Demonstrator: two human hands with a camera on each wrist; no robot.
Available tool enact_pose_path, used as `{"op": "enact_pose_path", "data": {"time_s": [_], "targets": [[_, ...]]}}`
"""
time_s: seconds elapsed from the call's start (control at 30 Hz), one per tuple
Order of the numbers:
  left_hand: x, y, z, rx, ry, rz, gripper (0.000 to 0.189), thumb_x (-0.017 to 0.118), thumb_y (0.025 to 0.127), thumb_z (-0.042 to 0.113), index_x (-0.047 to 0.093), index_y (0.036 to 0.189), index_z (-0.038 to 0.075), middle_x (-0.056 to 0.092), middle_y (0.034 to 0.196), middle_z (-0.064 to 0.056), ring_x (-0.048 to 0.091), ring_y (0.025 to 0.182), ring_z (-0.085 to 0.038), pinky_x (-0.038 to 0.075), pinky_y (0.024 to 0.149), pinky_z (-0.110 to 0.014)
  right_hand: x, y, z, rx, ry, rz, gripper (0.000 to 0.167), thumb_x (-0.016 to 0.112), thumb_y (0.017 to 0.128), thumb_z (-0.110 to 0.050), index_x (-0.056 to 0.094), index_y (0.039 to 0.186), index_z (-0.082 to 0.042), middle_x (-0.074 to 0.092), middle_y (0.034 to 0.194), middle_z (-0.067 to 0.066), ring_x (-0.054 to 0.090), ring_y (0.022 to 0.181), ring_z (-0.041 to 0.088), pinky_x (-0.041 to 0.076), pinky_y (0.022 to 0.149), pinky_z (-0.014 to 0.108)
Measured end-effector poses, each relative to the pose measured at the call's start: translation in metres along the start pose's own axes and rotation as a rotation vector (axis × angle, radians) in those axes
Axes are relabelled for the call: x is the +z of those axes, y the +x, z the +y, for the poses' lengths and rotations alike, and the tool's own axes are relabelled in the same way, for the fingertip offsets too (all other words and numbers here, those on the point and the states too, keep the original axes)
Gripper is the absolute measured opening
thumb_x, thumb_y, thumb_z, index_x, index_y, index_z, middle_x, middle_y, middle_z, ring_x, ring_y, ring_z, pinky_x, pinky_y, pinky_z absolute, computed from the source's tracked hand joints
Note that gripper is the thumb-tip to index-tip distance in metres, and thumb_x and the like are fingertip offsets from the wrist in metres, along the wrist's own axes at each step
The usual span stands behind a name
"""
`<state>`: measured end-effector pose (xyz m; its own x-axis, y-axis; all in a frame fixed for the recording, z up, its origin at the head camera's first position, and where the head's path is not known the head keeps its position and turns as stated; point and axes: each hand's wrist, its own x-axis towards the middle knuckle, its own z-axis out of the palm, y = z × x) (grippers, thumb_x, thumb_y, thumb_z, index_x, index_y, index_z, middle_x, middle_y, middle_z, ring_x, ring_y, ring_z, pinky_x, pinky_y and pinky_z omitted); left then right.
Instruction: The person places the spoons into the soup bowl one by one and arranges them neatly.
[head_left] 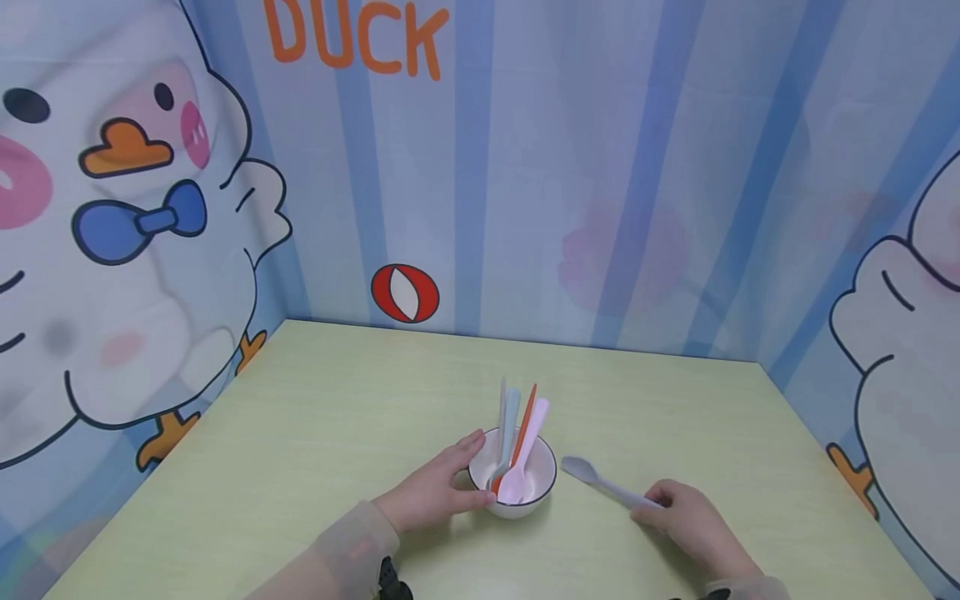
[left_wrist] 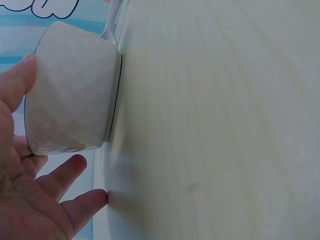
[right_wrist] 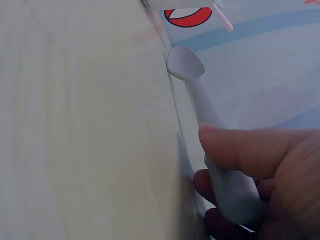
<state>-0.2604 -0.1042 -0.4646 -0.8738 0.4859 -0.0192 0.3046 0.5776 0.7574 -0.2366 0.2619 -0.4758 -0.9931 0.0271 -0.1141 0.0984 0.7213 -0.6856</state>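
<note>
A white bowl (head_left: pixel 516 511) with a dark rim stands on the table, and my left hand (head_left: pixel 435 493) holds it at its left side, thumb and fingers spread along the rim. Several utensils lean in the bowl: a pink spoon (head_left: pixel 526 458), a light blue one (head_left: pixel 510 425) and a thin orange handle (head_left: pixel 524 427) among them. To the right of the bowl, my right hand (head_left: pixel 692 523) pinches a pale grey-lilac spoon (head_left: pixel 611 489) by its handle. That spoon's head points toward the bowl, low over the table. In the left wrist view the bowl's outer wall (left_wrist: pixel 75 90) looks faceted.
The pale yellow tabletop (head_left: pixel 337 400) runs back to a blue striped cloth backdrop (head_left: pixel 517 167) with duck drawings. Printed on it, behind the bowl, is a red and white ball (head_left: pixel 405 293). Cloth walls also flank the table at left and right.
</note>
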Motion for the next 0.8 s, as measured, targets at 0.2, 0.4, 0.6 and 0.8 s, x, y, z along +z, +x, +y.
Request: {"op": "enact_pose_path", "data": {"time_s": [0.2, 0.4, 0.6, 0.8], "targets": [[0.0003, 0.0005, -0.0009, -0.001, -0.001, 0.000, 0.091, 0.069, 0.084, 0.052, 0.024, 0.154, 0.017, 0.016, 0.160, 0.005, 0.014, 0.146, -0.022, 0.020, 0.114, -0.050, -0.0052, 0.0019, 0.0043, 0.056, 0.116, 0.012, 0.030, 0.074, 0.083, -0.030, 0.065, 0.095, -0.005, 0.058, 0.087, 0.004, 0.048, 0.079, 0.020, 0.036, 0.068, 0.031], [0.0004, 0.0008, -0.0012, -0.003, -0.004, -0.001, 0.091, 0.069, 0.083, 0.053, 0.024, 0.154, 0.017, 0.016, 0.160, 0.006, 0.014, 0.146, -0.022, 0.020, 0.114, -0.051, -0.0077, 0.0030, 0.0038, 0.088, 0.210, 0.044, 0.040, 0.073, 0.084, -0.037, 0.065, 0.101, -0.001, 0.058, 0.088, 0.004, 0.046, 0.081, 0.020, 0.036, 0.068, 0.031], [0.0002, 0.0004, -0.0004, -0.007, -0.015, -0.003, 0.091, 0.069, 0.083, 0.052, 0.024, 0.154, 0.017, 0.017, 0.160, 0.005, 0.014, 0.146, -0.022, 0.020, 0.114, -0.052, -0.0091, 0.0020, 0.0032, 0.098, 0.294, 0.060, 0.046, 0.071, 0.087, -0.035, 0.062, 0.110, 0.003, 0.055, 0.088, 0.003, 0.045, 0.081, 0.019, 0.038, 0.068, 0.030], [-0.0002, 0.0002, 0.0009, -0.016, -0.018, -0.008, 0.091, 0.069, 0.083, 0.053, 0.023, 0.154, 0.019, 0.016, 0.160, 0.007, 0.014, 0.146, -0.022, 0.020, 0.114, -0.052, -0.0091, 0.0033, 0.0051, 0.140, 0.448, 0.095, 0.049, 0.068, 0.090, -0.032, 0.056, 0.117, 0.006, 0.051, 0.083, -0.001, 0.045, 0.079, 0.018, 0.039, 0.069, 0.029]]}}
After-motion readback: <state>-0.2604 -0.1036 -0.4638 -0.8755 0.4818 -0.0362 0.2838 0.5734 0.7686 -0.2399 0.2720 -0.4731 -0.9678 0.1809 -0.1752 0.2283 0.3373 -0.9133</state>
